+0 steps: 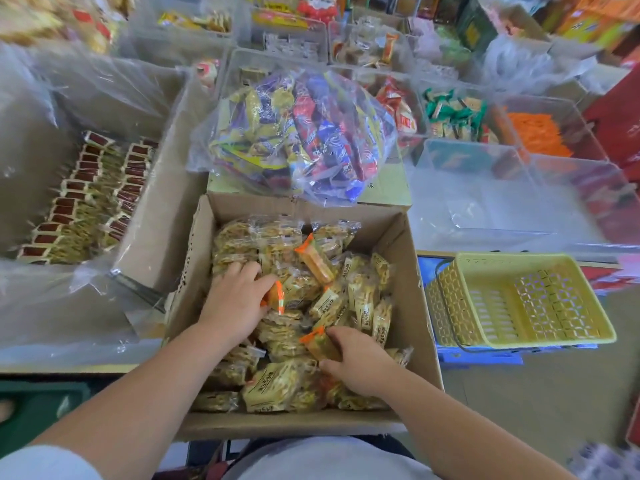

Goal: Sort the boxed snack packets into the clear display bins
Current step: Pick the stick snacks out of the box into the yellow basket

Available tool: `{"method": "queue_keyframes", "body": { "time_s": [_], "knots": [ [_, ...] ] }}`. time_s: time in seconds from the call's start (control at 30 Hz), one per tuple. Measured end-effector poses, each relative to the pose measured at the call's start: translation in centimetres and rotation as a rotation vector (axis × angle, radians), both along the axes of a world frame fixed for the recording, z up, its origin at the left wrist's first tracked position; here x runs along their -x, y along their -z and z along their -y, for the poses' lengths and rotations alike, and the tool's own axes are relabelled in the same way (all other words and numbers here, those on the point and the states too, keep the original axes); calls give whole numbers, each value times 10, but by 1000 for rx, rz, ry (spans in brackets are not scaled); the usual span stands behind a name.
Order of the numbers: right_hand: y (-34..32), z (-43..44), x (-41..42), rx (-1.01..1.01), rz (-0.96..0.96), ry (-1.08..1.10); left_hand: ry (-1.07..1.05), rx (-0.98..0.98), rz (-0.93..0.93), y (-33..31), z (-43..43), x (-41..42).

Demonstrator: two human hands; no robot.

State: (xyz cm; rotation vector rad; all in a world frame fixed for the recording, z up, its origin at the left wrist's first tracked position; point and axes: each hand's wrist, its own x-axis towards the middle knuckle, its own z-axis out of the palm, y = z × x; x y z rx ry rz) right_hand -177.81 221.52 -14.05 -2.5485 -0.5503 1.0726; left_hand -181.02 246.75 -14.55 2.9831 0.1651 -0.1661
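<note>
1. Cardboard box [277,424] sits against the person's lap with its flaps open, so both hands reach straight down into the pale-yellow snack packets [273,389] heaped inside.
2. Nearest, the right hand [358,362] curls fingers and thumb round an orange-ended packet [317,342], seemingly picking the odd sort out of the yellow ones.
3. A little farther in, the left hand [239,299] pinches a second orange packet [276,296] between thumb and forefinger. Its other fingers lie on the pile.
4. A third orange packet [313,258] lies untouched beyond both hands. How deep the heap goes is hidden.
5. Just right of the box stands a yellow perforated basket [519,306] with nothing in it. I cannot tell whether it is meant for the pickings.
6. Beyond it, a clear display bin [519,202] looks unfilled and is a likely destination. Glare makes its walls hard to trace.
7. Behind the box, a plastic bag of mixed wrappers [298,133] rests on a closed carton.
8. At left, red-and-gold packets [86,202] stand in rows in a lined carton.
9. The farther bins [450,116] hold green, red and orange goods, too blurred to name.
</note>
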Motion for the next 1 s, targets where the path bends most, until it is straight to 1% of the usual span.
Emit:
{"method": "queue_keyframes", "body": {
  "time_s": [0.1, 0.17, 0.23, 0.27, 0.33, 0.37, 0.43, 0.47, 0.5, 0.6, 0.63, 0.7, 0.73, 0.77, 0.87, 1.0],
  "knots": [
    [5, -9, 0, 57, 60, 6, -34, 49, 41, -9, -5, 9],
    [8, -15, 0, 123, 98, -86, -82, 104, 58, -16, -5, 18],
    [8, -17, -2, 123, 78, -131, -117, 211, 82, -22, -4, 27],
    [7, -17, -5, 67, 22, -85, -137, 289, 90, -26, -3, 30],
    [3, -13, -15, -97, -132, 106, -179, 448, 88, -38, -1, 35],
    [0, -11, -22, -154, -174, 179, -200, 514, 84, -43, 0, 36],
    [-6, -6, -34, -169, -210, 204, -286, 655, 87, -54, 3, 40],
    [-7, -4, -38, -139, -227, 159, -356, 736, 86, -58, 4, 42],
    [-8, -4, -40, -79, -230, 68, -436, 829, 88, -62, 6, 45],
    [-3, -10, -37, 164, -160, -261, -685, 1189, 88, -66, 11, 57],
    [0, -13, -34, 204, -165, -313, -755, 1319, 80, -65, 11, 62],
    [6, -20, -27, 243, -232, -363, -851, 1556, 55, -60, 10, 73],
    [9, -23, -24, 264, -263, -387, -891, 1650, 50, -56, 9, 79],
    [11, -25, -22, 288, -269, -416, -929, 1705, 45, -54, 7, 85],
    [16, -29, -20, 352, -206, -499, -961, 1694, 42, -40, 5, 96],
    [17, -34, -22, 428, -167, -560, -989, 1613, -42, -31, 8, 102]
  ]
}}
